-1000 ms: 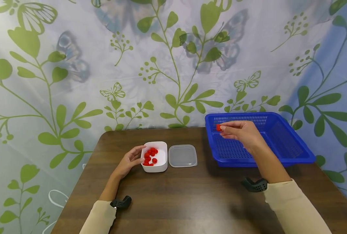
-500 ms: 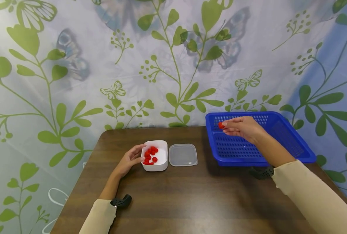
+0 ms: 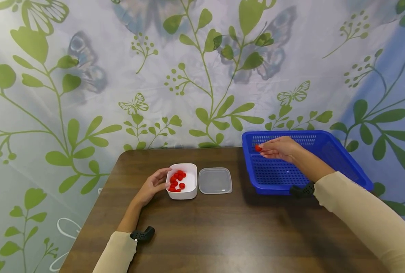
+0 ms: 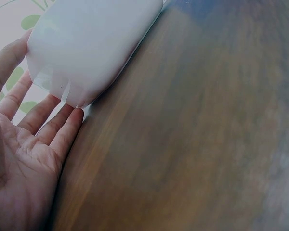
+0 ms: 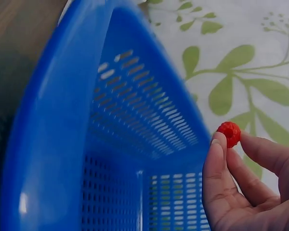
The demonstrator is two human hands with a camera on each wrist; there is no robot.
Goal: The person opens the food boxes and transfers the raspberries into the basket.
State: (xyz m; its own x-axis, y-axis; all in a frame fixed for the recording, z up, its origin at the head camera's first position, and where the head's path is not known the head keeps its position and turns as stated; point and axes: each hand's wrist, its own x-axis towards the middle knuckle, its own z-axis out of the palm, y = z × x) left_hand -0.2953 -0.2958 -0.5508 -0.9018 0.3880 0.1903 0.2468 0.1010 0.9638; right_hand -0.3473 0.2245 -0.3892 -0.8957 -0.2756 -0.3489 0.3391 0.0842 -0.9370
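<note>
My right hand (image 3: 280, 148) is over the left part of a blue plastic basket (image 3: 274, 187). Between its thumb and fingertips it pinches a red raspberry (image 5: 229, 134), whose hollow end shows in the right wrist view. On the table's left side, my left hand (image 3: 153, 183) rests beside a small white square container (image 3: 190, 192). Its fingertips touch the container's left wall, the fingers fairly straight in the left wrist view. Several red raspberries (image 3: 173, 179) lie inside the container, mostly toward its left side.
A translucent lid (image 3: 215, 180) lies flat on the brown wooden table (image 3: 202, 223), just right of the white container. The perforated basket stands at the table's back right. Behind everything hangs a leaf-and-butterfly patterned cloth (image 3: 175, 91).
My right forearm has swung outward to the right, while the raspberry stays over the basket and turns slightly in the fingertips. My left hand and the container hold their place.
</note>
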